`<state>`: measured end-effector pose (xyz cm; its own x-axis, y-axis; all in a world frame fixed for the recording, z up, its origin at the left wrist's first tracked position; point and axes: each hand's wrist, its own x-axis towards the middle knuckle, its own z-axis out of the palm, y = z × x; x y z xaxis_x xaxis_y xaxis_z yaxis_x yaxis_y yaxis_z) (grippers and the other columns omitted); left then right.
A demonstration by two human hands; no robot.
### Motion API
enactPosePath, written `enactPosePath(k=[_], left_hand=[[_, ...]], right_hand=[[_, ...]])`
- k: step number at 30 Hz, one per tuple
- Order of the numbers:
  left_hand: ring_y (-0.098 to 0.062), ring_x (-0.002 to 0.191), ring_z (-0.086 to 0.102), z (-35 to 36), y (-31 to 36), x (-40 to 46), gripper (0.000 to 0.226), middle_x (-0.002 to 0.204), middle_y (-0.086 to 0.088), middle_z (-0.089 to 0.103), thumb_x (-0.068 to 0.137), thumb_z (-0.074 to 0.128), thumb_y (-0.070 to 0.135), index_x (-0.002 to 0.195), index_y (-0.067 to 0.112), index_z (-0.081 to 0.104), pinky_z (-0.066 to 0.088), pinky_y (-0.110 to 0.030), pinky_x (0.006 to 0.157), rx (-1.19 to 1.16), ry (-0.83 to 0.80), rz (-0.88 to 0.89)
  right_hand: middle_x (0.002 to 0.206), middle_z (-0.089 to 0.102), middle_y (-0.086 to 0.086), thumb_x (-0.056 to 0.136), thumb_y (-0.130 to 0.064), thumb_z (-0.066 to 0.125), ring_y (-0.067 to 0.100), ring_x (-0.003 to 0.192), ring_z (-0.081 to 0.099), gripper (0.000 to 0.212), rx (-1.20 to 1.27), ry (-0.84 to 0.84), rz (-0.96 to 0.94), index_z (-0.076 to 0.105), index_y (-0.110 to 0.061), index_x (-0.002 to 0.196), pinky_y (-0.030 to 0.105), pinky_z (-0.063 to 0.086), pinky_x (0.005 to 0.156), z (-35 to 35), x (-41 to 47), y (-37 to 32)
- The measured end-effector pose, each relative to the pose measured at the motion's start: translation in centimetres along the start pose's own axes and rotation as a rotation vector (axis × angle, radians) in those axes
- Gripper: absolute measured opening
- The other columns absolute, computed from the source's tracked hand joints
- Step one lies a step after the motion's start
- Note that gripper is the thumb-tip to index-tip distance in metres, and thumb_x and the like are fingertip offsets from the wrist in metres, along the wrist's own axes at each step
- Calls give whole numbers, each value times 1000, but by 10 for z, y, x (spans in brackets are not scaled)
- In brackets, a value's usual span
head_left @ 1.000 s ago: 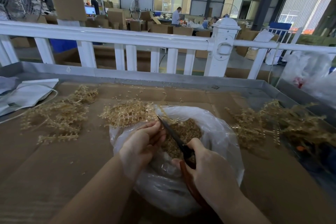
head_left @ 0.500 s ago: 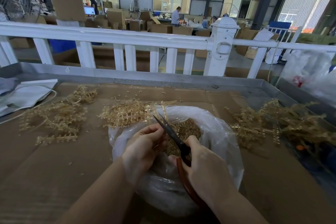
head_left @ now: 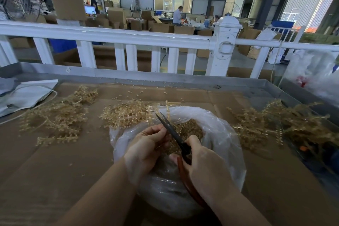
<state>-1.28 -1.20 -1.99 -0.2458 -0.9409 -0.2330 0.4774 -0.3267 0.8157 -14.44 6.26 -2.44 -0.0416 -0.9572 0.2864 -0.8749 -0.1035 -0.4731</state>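
The right hand (head_left: 205,167) grips the orange handles of the scissors (head_left: 171,131), whose blades are slightly parted and point away from the body. The left hand (head_left: 146,147) is curled, its fingertips pinched right at the blades. It seems to hold a small tan sprig there for the cut, though the piece is too hidden to be sure. Both hands work directly over the mouth of the clear plastic bag (head_left: 227,134), probably so each snipped bit drops onto the cut pieces (head_left: 192,127) inside rather than scattering. The bag sits on the cardboard-covered worktop (head_left: 55,167), close to the body. Uncut stock lies within reach: a middle heap (head_left: 128,113) just behind the bag, a left heap (head_left: 55,117) and a larger right heap (head_left: 271,124). A white railing (head_left: 128,35) borders the far side.
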Motion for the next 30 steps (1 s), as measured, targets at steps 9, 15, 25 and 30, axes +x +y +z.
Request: enactPosePath(k=[9, 15, 25, 30], left_hand=[[-16, 66, 58, 0, 0, 3, 18, 72, -9, 62, 89, 51, -5, 77, 7, 58, 52, -21, 54, 0, -5, -54], [-13, 58, 64, 2, -1, 2, 14, 68, -8, 67, 88, 53, -4, 82, 6, 60, 55, -22, 53, -6, -34, -47], [-11, 52, 60, -5, -2, 10, 17, 58, -4, 62, 89, 54, -2, 79, 10, 58, 53, -20, 49, -119, 52, -81], [-10, 50, 61, -7, -1, 11, 21, 58, -3, 63, 89, 51, -6, 87, 12, 63, 54, -20, 51, -111, 25, -96]], right_hand=[[76, 62, -8, 86, -62, 51, 10, 75, 61, 34, 26, 23, -16, 39, -30, 92, 24, 46, 65, 0, 2, 1], [67, 57, -17, 84, -41, 69, -12, 68, 54, 19, 226, 102, 45, 51, -34, 87, 5, 40, 61, -2, 10, 0], [75, 61, -15, 83, -55, 63, -1, 74, 58, 26, 145, 13, 103, 55, -33, 94, 12, 47, 70, -9, 7, 8], [72, 59, -18, 82, -58, 61, -5, 72, 56, 28, 181, 23, 107, 50, -34, 91, 10, 42, 62, -13, 8, 11]])
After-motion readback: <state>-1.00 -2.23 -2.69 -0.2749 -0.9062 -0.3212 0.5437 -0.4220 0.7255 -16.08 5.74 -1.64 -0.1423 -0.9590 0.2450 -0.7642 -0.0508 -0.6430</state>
